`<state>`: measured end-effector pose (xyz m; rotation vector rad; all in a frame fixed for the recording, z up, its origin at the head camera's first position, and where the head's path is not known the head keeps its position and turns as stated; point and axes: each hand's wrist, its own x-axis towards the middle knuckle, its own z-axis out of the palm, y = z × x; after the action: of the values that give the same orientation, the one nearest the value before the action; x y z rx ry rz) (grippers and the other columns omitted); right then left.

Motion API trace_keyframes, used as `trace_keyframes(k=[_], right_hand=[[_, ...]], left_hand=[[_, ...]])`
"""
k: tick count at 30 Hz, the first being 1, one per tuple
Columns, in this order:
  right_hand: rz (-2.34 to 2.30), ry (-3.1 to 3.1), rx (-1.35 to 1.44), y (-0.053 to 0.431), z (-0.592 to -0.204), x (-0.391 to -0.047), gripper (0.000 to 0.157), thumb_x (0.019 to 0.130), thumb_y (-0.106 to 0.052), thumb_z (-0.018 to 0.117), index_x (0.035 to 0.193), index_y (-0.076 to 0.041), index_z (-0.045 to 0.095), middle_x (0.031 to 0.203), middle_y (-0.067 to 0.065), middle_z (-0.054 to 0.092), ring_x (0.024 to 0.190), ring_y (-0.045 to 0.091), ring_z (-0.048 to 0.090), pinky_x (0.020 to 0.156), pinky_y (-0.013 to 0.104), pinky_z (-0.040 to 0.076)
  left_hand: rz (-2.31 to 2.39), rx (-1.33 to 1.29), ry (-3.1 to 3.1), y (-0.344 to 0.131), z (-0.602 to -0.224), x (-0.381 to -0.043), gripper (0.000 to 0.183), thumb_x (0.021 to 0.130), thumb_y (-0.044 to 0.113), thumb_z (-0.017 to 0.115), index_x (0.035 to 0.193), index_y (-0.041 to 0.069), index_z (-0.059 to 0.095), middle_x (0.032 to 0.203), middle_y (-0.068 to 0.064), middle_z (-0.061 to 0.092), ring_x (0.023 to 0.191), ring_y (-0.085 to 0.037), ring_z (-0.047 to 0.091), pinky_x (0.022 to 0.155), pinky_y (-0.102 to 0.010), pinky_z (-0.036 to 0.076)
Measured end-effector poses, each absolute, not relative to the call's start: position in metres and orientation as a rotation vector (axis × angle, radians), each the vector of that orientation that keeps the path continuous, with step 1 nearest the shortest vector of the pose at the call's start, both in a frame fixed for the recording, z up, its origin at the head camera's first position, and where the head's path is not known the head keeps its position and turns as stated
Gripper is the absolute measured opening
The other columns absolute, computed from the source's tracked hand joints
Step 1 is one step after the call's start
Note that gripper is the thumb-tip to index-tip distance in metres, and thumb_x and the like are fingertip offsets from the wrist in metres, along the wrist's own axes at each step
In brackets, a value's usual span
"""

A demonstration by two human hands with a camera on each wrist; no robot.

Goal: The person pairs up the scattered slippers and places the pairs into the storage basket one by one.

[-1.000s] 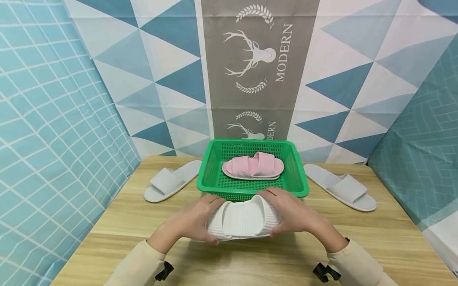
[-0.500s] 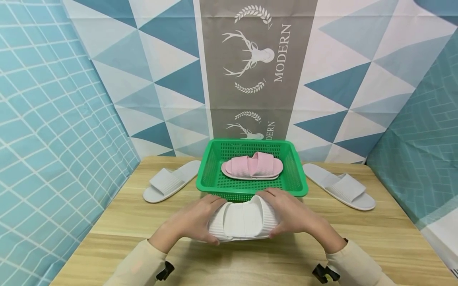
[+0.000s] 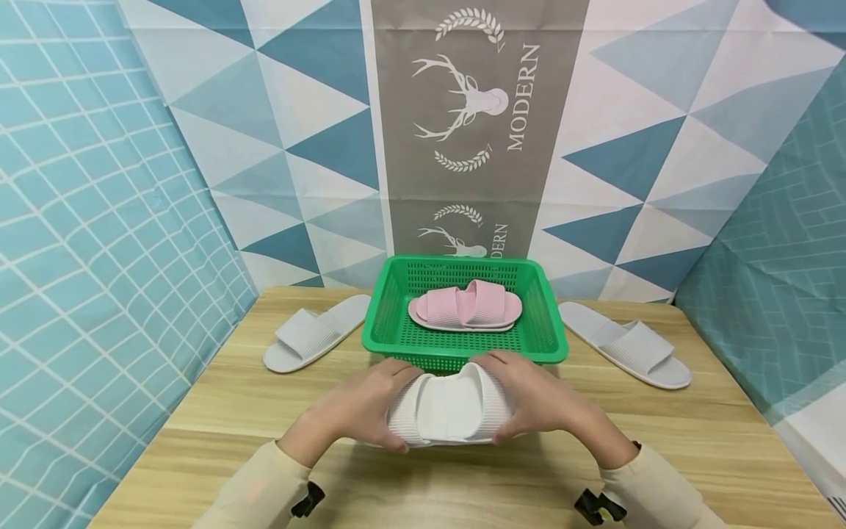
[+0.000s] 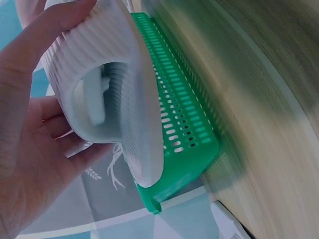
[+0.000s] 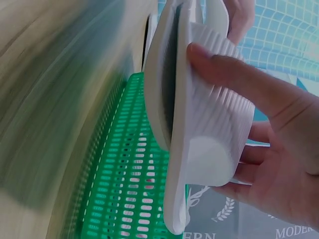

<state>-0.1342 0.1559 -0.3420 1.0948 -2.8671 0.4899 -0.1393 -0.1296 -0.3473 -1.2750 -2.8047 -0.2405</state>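
Head view: Left hand (image 3: 370, 402) and right hand (image 3: 532, 391), set apart, are clamping opposite ends of a pair of white slippers with ribbed straps (image 3: 451, 408). The pair is hanging above a pale wood-grain table (image 3: 244, 415), just in front of a rectangular green perforated plastic basket (image 3: 557, 323). One pair of pink slippers with ribbed straps (image 3: 465, 307) is lying inside the basket. Two single light-grey slippers are lying on the table, one to the left (image 3: 307, 336), one to the right (image 3: 640, 349).

Left wrist view: The left thumb is pressing on a ribbed strap, fingers curling around its far side; the basket is standing behind.

Right wrist view: The right thumb is pressing the strap near the sole; two white soles are facing each other, a dark gap showing between them.
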Motion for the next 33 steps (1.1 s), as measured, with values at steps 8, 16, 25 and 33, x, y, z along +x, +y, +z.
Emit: trace_keyframes(k=[8, 16, 25, 33], right_hand=[[0.519, -2.863, 1.101, 0.149, -0.341, -0.133, 0.099, 0.052, -0.043, 0.092, 0.134, -0.01, 0.049, 0.124, 0.002, 0.058, 0.109, 0.017, 0.055, 0.091, 0.04, 0.052], [0.509, -2.816, 1.111, 0.146, -0.342, -0.133, 0.099, 0.049, -0.043, 0.093, 0.133, -0.011, 0.051, 0.123, 0.001, 0.059, 0.109, 0.016, 0.055, 0.09, 0.04, 0.051], [0.493, -2.812, 1.065, 0.143, -0.344, -0.131, 0.101, 0.046, -0.044, 0.094, 0.132, -0.014, 0.052, 0.123, 0.0, 0.058, 0.111, 0.017, 0.054, 0.095, 0.042, 0.05], [0.497, -2.806, 1.05, 0.142, -0.346, -0.131, 0.101, 0.045, -0.045, 0.093, 0.131, -0.014, 0.052, 0.122, 0.0, 0.058, 0.11, 0.017, 0.054, 0.093, 0.04, 0.051]], left_hand=[[-0.254, -1.279, -2.805, -0.125, -0.345, -0.138, 0.095, 0.053, 0.049, 0.087, 0.132, 0.01, 0.053, 0.127, -0.003, 0.059, 0.117, -0.016, 0.054, 0.1, -0.033, 0.05], [-0.286, -1.294, -2.775, -0.127, -0.347, -0.138, 0.093, 0.052, 0.047, 0.088, 0.13, 0.007, 0.054, 0.124, -0.003, 0.06, 0.115, -0.016, 0.054, 0.1, -0.032, 0.05], [-0.301, -1.304, -2.75, -0.126, -0.35, -0.139, 0.09, 0.052, 0.044, 0.086, 0.128, 0.007, 0.054, 0.122, -0.004, 0.06, 0.113, -0.016, 0.055, 0.098, -0.032, 0.051], [-0.291, -1.289, -2.755, -0.123, -0.351, -0.139, 0.091, 0.052, 0.047, 0.086, 0.129, 0.008, 0.054, 0.122, -0.003, 0.06, 0.113, -0.016, 0.055, 0.097, -0.031, 0.051]])
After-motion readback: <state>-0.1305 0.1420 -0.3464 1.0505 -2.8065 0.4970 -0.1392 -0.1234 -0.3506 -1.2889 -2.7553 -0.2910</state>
